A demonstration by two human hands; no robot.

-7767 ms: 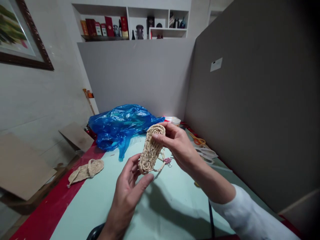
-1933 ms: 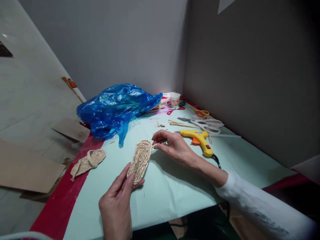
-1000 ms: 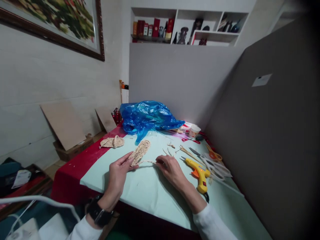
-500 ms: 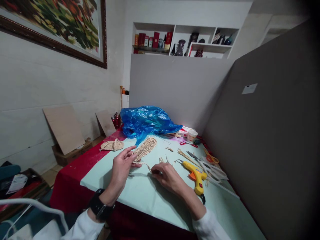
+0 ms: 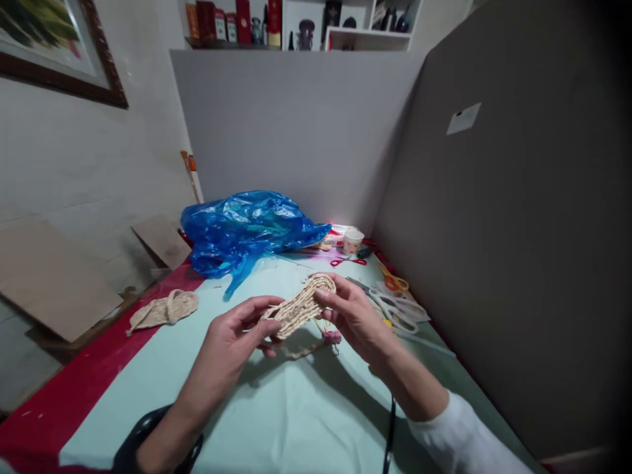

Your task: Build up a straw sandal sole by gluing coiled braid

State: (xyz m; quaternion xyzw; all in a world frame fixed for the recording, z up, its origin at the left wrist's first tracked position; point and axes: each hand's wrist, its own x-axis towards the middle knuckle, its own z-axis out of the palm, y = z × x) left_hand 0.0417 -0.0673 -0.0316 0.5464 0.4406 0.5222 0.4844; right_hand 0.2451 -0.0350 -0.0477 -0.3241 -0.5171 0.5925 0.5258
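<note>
A woven straw shoe sole [image 5: 302, 311] is held slightly above the table, tilted, between both my hands. My left hand [image 5: 236, 342] pinches its near left end between thumb and fingers. At the far right end, my right hand [image 5: 356, 315] grips it with the thumb on top. Below the sole hangs a braided straw cord [image 5: 301, 353], and a small pink clip [image 5: 332, 337] shows near its end. Farther left lies a small straw slipper [image 5: 165, 309] with a strap across it. My right hand hides most of the yellow glue gun [image 5: 388, 323].
A crumpled blue plastic bag [image 5: 251, 227] covers the back left of the table. White-handled scissors [image 5: 395, 309], orange scissors [image 5: 394, 280], red scissors [image 5: 348, 262] and a paper cup [image 5: 353, 241] lie or stand at right. A black cable [image 5: 390, 431] crosses the front. Grey partitions [image 5: 296, 125] border the back and right.
My right hand has left the loose cord and taken hold of the sole's far end. The sole has been lifted and brought nearer. The view has tipped down and shifted right.
</note>
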